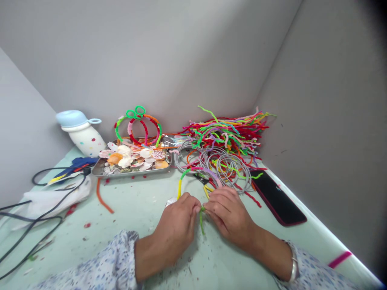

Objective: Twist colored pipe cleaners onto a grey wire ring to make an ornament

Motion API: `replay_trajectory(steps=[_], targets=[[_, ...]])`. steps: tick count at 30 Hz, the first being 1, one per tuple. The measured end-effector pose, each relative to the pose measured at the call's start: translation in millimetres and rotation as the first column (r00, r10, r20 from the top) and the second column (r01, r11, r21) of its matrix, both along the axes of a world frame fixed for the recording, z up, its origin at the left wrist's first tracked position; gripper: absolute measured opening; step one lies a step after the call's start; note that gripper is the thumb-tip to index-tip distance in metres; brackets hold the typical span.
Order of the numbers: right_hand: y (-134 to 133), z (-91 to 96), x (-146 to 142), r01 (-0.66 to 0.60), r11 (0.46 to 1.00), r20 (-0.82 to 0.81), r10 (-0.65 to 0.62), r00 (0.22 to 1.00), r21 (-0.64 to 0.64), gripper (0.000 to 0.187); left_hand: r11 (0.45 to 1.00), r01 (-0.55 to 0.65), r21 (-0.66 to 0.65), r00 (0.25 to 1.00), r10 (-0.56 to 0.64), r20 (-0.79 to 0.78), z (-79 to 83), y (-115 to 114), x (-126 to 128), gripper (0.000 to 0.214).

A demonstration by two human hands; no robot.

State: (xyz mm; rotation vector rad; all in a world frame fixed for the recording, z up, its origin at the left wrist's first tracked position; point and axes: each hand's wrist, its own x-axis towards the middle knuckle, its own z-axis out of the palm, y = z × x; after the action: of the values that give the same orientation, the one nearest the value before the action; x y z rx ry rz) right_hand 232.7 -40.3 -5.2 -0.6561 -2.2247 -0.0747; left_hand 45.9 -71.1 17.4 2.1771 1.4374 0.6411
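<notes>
The green pipe cleaner (202,223) is between your two hands, over the middle of the bench (127,225) towards its near edge, with a short end hanging down. Your left grip (177,223) pinches it at the fingertips, and your right grip (231,213) pinches it from the other side. Just beyond your fingers arches a wrapped strip (201,169) in yellow, green, pink and purple.

Past that, coils of grey wire (232,169) lie before a heap of pipe cleaners (226,131) along the far edge. Left of the coils, a shallow metal tray (136,175) holds shells (125,155), white, orange and speckled (smaller bits fill its near left corner); a hooped ornament (159,129) stands upright among them. By the far left corner, a white bottle (86,141) leans with its blue cap on, contents hidden. Near the right edge lies a black phone (279,197).
</notes>
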Motion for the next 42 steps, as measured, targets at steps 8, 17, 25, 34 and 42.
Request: replay_trajectory(steps=[8, 17, 25, 34, 42], targets=[[0.8, -1.5, 1.3, 0.0, 0.999, -0.015, 0.0, 1.0, -0.042, 0.012, 0.994, 0.077, 0.073, 0.994, -0.081, 0.066, -2.6, 3.5, -3.8, 0.021], [-0.6, 1.6, -0.3, -0.018, 0.998, -0.064, 0.014, 0.998, -0.063, 0.013, 0.98, 0.101, 0.172, 0.995, -0.102, -0.001, -9.2, 5.0, -4.9, 0.015], [0.0, 1.2, 0.0, -0.043, 0.993, -0.098, 0.032, 0.995, -0.109, 0.014, 0.972, 0.106, 0.21, 0.994, -0.106, -0.012, -11.4, 6.8, -6.9, 0.014], [-0.4, 1.7, -0.2, -0.055, 0.992, -0.097, 0.045, 0.994, -0.112, 0.012, 0.968, 0.115, 0.223, 0.991, -0.128, 0.047, -11.3, 6.6, -7.8, 0.014], [-0.1, 1.7, 0.5, -0.069, 0.992, -0.079, 0.061, 0.995, -0.106, 0.012, 0.979, 0.091, 0.184, 0.983, -0.118, 0.143, -11.3, 5.5, -7.7, 0.013]])
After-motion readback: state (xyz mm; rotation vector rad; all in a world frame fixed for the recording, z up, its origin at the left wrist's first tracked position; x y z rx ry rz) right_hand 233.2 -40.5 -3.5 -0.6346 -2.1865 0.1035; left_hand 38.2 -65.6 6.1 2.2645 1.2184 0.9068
